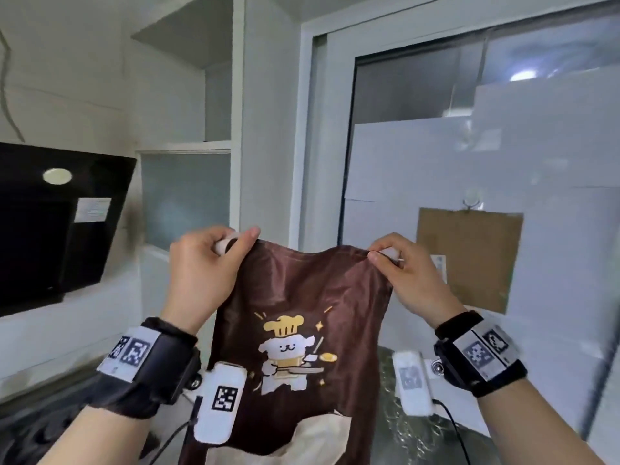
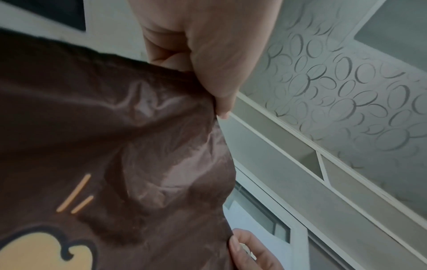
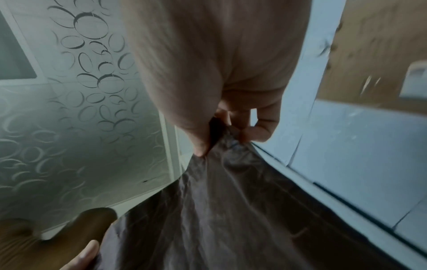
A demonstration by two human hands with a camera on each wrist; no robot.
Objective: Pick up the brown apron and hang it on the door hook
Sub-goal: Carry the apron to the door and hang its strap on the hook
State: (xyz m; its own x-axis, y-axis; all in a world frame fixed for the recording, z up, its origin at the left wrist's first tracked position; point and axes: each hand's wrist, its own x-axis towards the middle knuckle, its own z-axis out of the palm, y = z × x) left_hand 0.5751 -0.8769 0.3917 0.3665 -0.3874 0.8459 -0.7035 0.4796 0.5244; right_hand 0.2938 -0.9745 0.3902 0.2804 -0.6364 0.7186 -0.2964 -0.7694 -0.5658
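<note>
The apron (image 1: 302,330) hangs in the near centre, its upper left corner pinched by the left hand (image 1: 208,263) and its upper right corner by the right hand (image 1: 409,273). Far right, behind the apron, stands the door (image 1: 503,156); the door hook (image 1: 471,199) sits on it above the right hand, a cardboard sheet (image 1: 476,256) hanging from it. A range hood (image 1: 50,223) is at far left, wall shelves (image 1: 188,146) between it and the door

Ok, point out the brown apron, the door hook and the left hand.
Glossy brown apron (image 1: 302,290): head view, upper cloth.
Clear door hook (image 1: 472,200): head view, its base.
Left hand (image 1: 204,263): head view, back of hand.
</note>
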